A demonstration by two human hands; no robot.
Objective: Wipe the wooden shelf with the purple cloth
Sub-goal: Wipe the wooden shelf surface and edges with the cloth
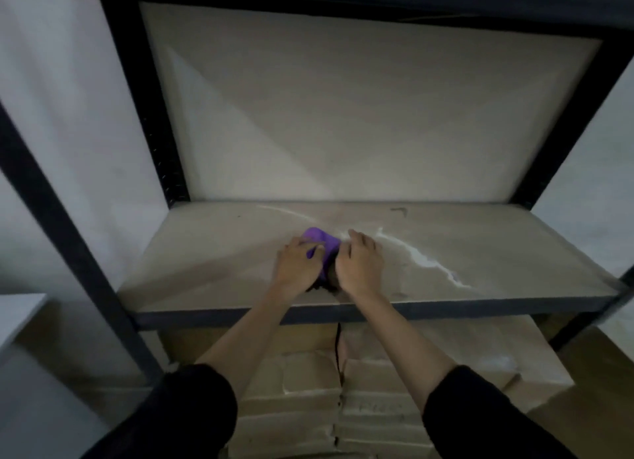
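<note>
The purple cloth (324,244) lies bunched on the wooden shelf (206,252), near the middle of its front half. My left hand (297,268) lies on the cloth's left side with its fingers curled over the fabric. My right hand (360,264) grips the cloth's right side, fingers bent around it. Most of the cloth is hidden under the two hands. A white powdery streak (422,258) runs across the board from the cloth towards the right front.
Black metal uprights (147,115) and a dark front rail (480,309) frame the shelf. A pale back panel (343,122) closes it behind. Cardboard boxes (343,390) are stacked below the shelf, with a thin black cord (338,345) hanging in front.
</note>
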